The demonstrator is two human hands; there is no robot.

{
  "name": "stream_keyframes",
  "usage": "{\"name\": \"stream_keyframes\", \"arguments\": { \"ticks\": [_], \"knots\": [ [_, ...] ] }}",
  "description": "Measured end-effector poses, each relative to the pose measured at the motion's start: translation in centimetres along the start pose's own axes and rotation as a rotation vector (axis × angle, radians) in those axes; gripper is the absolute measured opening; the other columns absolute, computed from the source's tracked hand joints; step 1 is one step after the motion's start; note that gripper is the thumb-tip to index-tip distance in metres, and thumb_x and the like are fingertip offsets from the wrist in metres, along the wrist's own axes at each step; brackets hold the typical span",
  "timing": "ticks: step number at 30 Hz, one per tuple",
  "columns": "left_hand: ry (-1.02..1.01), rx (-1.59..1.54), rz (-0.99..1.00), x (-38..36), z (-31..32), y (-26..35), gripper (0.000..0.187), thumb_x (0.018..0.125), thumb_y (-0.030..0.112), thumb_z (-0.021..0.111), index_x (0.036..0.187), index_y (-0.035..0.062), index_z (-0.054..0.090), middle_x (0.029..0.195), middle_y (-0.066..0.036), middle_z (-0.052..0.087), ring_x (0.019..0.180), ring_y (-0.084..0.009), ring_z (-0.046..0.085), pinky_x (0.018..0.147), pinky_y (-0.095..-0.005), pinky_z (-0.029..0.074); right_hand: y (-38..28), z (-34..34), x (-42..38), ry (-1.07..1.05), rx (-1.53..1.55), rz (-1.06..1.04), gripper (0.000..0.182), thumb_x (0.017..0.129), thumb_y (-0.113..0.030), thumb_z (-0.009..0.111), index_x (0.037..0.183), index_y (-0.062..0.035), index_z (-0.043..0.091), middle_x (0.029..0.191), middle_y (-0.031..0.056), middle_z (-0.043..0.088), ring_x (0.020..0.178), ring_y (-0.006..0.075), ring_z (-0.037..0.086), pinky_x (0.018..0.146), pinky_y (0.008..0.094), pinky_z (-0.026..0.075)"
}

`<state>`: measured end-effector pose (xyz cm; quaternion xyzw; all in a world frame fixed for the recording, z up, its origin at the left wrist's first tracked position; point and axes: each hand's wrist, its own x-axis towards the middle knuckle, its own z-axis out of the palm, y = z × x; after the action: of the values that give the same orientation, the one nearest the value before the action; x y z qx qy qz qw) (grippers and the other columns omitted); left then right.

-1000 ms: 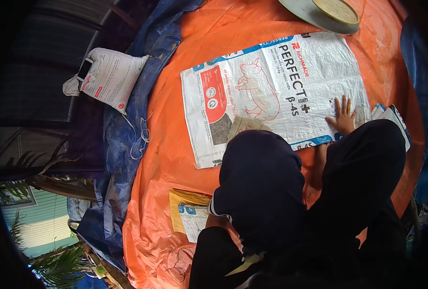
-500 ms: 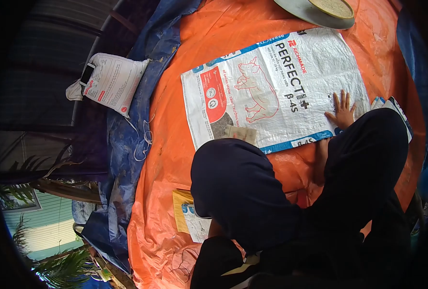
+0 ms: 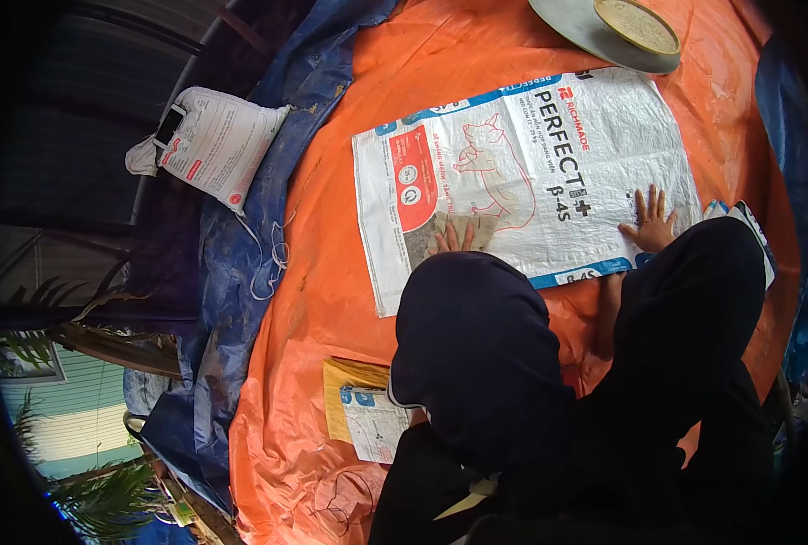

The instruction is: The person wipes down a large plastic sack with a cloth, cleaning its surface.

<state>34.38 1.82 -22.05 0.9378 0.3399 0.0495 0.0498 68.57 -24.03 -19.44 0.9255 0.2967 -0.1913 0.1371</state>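
A flattened white feed sack [image 3: 504, 118] printed "PERFECT β-4S", with a red pig outline and blue edges, lies before my knees. My left hand [image 3: 456, 240] shows beyond the left knee, its fingers spread on the sack's near left part; the knee hides its palm. Right by those fingers is a small beige patch [image 3: 478, 232], flat on the sack. My right hand [image 3: 651, 223] rests palm down at the sack's near right, fingers apart, holding nothing.
An orange tarpaulin [image 3: 322, 245] covers the ground, with a blue tarpaulin [image 3: 227, 272] along the left. A full white sack [image 3: 222, 145] stands at the left. A grey round lid [image 3: 594, 41] bears a shallow round dish [image 3: 638, 25]. Folded yellow-and-white sacks [image 3: 358, 409] lie near my left leg.
My left hand has come into view and now lies on the sack by the beige patch, which has shifted up slightly. My right hand stays on the sack's right part.
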Motion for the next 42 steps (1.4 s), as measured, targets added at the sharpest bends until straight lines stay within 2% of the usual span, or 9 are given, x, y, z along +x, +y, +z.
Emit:
{"name": "stream_keyframes", "arguments": {
  "ticks": [9, 13, 19, 25, 31, 35, 39, 40, 42],
  "knots": [
    [-0.08, 0.082, -0.367, -6.8, -2.9, -10.3, 0.088, 0.077, 0.047, 0.075, 0.154, 0.0314, 0.034, 0.165, -0.015, 0.008, 0.151, -0.0434, 0.004, 0.116, -0.065, 0.009, 0.3, 0.3, 0.1, 0.02, 0.034, -0.005, 0.104, 0.082, -0.077, 0.052, 0.16, -0.0249, 0.009, 0.166, 0.0112, -0.008, 0.153, 0.0333, -0.011, 0.112, 0.0727, 0.006],
    [-0.141, -0.055, -0.23, -7.9, -1.8, -7.3, 0.089, 0.077, 0.048, 0.075, 0.154, 0.0306, 0.034, 0.165, -0.016, 0.008, 0.151, -0.0433, 0.004, 0.116, -0.0648, 0.01, 0.3, 0.3, 0.0, 0.046, 0.045, -0.008, 0.104, 0.081, -0.077, 0.053, 0.16, -0.0251, 0.009, 0.167, 0.0103, -0.008, 0.153, 0.0328, -0.011, 0.112, 0.0724, 0.006],
    [-0.247, -0.4, 0.242, -7.5, 0.6, -0.2, 0.09, 0.077, 0.049, 0.075, 0.154, 0.0294, 0.033, 0.165, -0.016, 0.007, 0.151, -0.0432, 0.004, 0.116, -0.0645, 0.01, 0.1, -0.2, -0.2, -0.001, 0.035, -0.029, 0.103, 0.085, -0.074, 0.051, 0.16, -0.0213, 0.004, 0.165, 0.0148, -0.012, 0.151, 0.0389, -0.012, 0.107, 0.0782, 0.005],
    [-0.471, -0.159, 0.29, -4.7, -6.8, 3.2, 0.093, 0.073, 0.049, 0.08, 0.151, 0.0213, 0.039, 0.163, -0.019, 0.014, 0.149, -0.0431, 0.014, 0.116, -0.0595, 0.021, 0.6, 1.7, 0.8, 0.069, 0.042, -0.042, 0.104, 0.084, -0.075, 0.052, 0.16, -0.0228, 0.005, 0.166, 0.0138, -0.01, 0.152, 0.0381, -0.01, 0.108, 0.077, 0.005],
    [-0.259, -0.099, 0.289, -4.3, -3.1, 2.0, 0.043, 0.073, 0.017, 0.076, 0.113, 0.013, 0.061, 0.118, -0.011, 0.058, 0.11, -0.0302, 0.058, 0.088, -0.0437, 0.048, 0.0, 0.7, 0.3, 0.045, 0.044, -0.014, 0.104, 0.084, -0.072, 0.054, 0.16, -0.023, 0.004, 0.166, 0.0143, -0.009, 0.152, 0.0397, -0.008, 0.109, 0.0761, 0.006],
    [-0.132, -0.098, 0.375, -4.4, -6.2, 2.5, 0.038, 0.065, 0.009, 0.078, 0.099, 0.0083, 0.062, 0.095, -0.01, 0.059, 0.096, -0.0299, 0.062, 0.076, -0.0426, 0.053, -0.8, 2.1, 0.7, 0.04, 0.044, 0.042, 0.106, 0.083, -0.068, 0.06, 0.16, -0.0221, 0.004, 0.166, 0.0169, -0.007, 0.151, 0.0432, -0.004, 0.109, 0.076, 0.011],
    [-0.18, -0.102, 0.347, -4.2, -6.5, 2.0, 0.041, 0.064, 0.008, 0.079, 0.101, 0.0099, 0.062, 0.1, -0.009, 0.059, 0.099, -0.0298, 0.062, 0.079, -0.0421, 0.052, -1.6, 0.1, -1.5, 0.007, 0.065, 0.016, 0.102, 0.082, -0.058, 0.068, 0.159, -0.0181, 0.015, 0.163, 0.0226, 0.011, 0.148, 0.0477, 0.013, 0.109, 0.073, 0.02],
    [-0.212, -0.144, 0.339, -4.3, -7.7, 1.9, 0.042, 0.064, 0.007, 0.079, 0.102, 0.0104, 0.062, 0.101, -0.008, 0.059, 0.099, -0.0297, 0.062, 0.08, -0.0419, 0.052, -1.3, 0.3, -2.3, 0.1, 0.111, -0.028, 0.09, 0.083, -0.055, 0.068, 0.154, -0.0165, 0.029, 0.159, 0.022, 0.026, 0.146, 0.044, 0.025, 0.11, 0.0703, 0.023],
    [-0.197, -0.209, 0.388, -4.5, -8.5, 1.0, 0.044, 0.064, 0.006, 0.079, 0.105, 0.0119, 0.062, 0.101, -0.008, 0.058, 0.098, -0.0294, 0.062, 0.081, -0.0413, 0.052, -1.0, 0.8, -2.8, 0.146, 0.161, -0.074, 0.082, 0.083, -0.054, 0.069, 0.149, -0.0161, 0.038, 0.156, 0.02, 0.032, 0.145, 0.04, 0.03, 0.111, 0.069, 0.024]
  ]
}}
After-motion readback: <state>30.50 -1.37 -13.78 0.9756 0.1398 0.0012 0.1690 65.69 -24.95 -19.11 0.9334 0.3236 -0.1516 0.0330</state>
